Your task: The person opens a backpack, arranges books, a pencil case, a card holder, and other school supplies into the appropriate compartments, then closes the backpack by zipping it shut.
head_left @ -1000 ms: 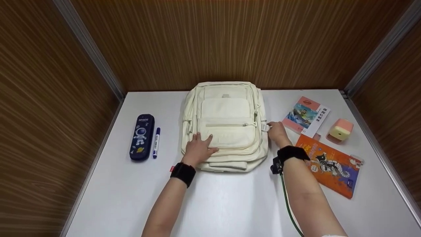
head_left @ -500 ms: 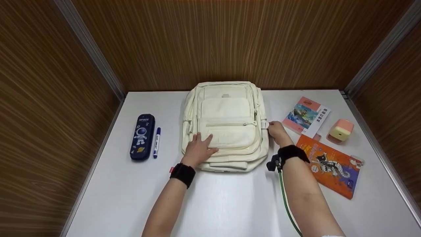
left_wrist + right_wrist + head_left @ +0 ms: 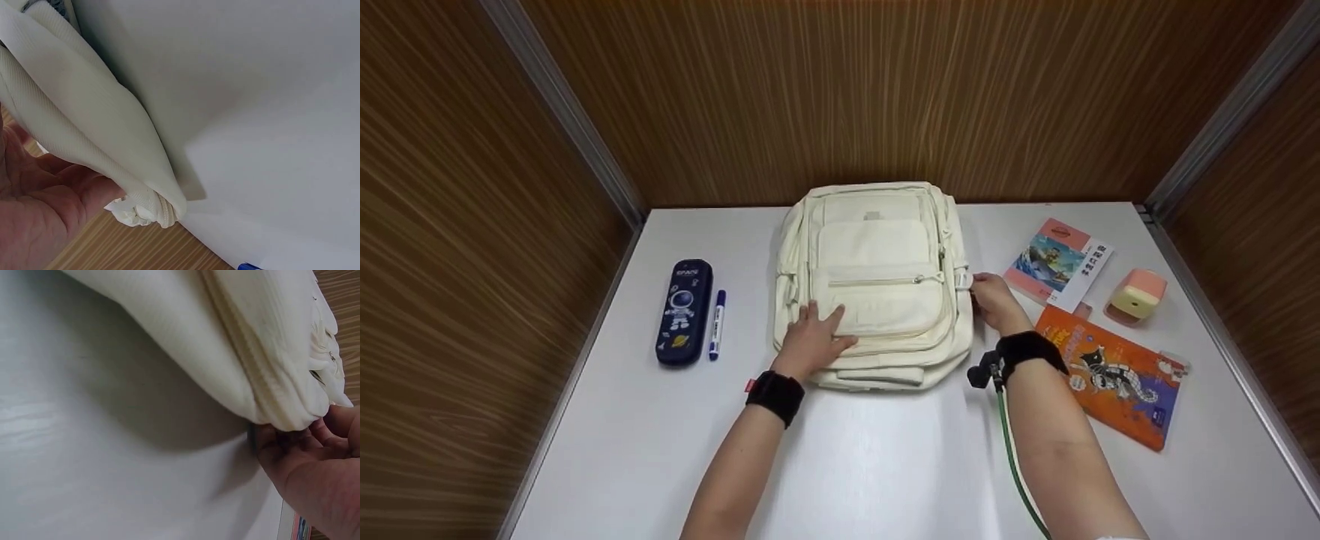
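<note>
A cream backpack (image 3: 874,247) lies flat, front side up, on the white table (image 3: 870,465). My left hand (image 3: 810,343) rests with spread fingers on its lower left front. At the bag's right side, my right hand (image 3: 996,301) has curled fingers pinching something by the side strap and a small white tag (image 3: 964,281). In the right wrist view my right hand (image 3: 315,467) grips the bag's edge (image 3: 281,405); the fingertips are partly hidden. The left wrist view shows my left hand (image 3: 56,197) against the cream fabric (image 3: 95,107).
Left of the bag lie a dark blue pencil case (image 3: 684,313) and a blue-white marker (image 3: 718,325). On the right are a pink-blue book (image 3: 1050,259), a pink-yellow sharpener-like object (image 3: 1137,296) and an orange book (image 3: 1110,375) by my right forearm. Wooden panels (image 3: 870,105) surround the table.
My right hand has shifted very slightly at the bag's side, and the small tag there has turned. The bag's top edge sits slightly higher in view. My left hand has stayed in place.
</note>
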Demonstrator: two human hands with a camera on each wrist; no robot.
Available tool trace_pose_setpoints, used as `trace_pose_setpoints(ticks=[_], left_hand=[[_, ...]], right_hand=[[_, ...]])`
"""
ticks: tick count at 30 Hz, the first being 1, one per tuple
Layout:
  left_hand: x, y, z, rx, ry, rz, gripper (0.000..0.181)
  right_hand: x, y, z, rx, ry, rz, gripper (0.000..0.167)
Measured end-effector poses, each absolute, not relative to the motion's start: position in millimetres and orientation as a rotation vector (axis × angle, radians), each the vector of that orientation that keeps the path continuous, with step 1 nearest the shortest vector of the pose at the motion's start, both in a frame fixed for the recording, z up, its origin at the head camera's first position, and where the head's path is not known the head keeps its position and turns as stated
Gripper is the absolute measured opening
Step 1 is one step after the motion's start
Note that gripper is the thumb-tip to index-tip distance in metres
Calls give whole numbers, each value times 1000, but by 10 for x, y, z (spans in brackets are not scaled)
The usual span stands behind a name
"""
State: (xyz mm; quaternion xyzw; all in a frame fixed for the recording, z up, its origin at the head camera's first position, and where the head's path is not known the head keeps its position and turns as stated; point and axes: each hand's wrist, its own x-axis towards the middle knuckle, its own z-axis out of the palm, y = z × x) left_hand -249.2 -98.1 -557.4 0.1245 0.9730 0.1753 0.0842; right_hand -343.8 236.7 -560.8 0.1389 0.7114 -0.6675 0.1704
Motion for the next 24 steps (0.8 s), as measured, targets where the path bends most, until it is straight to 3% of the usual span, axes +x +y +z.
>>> trace_pose_setpoints(ticks=[8,12,24], left_hand=[[-2505,-950,-5586,370,2906,458,73],[-2498,-933,-5593,347,2901,431,73],[-2482,-903,-5621,281,2939,471,76]], right_hand=[[-3377,2427,-5602,317,2597,-1434,36],[-3333,2449,-5548,121,2839,-1055,30],[-3015,2407,-5264,-271,2835,-409,17]])
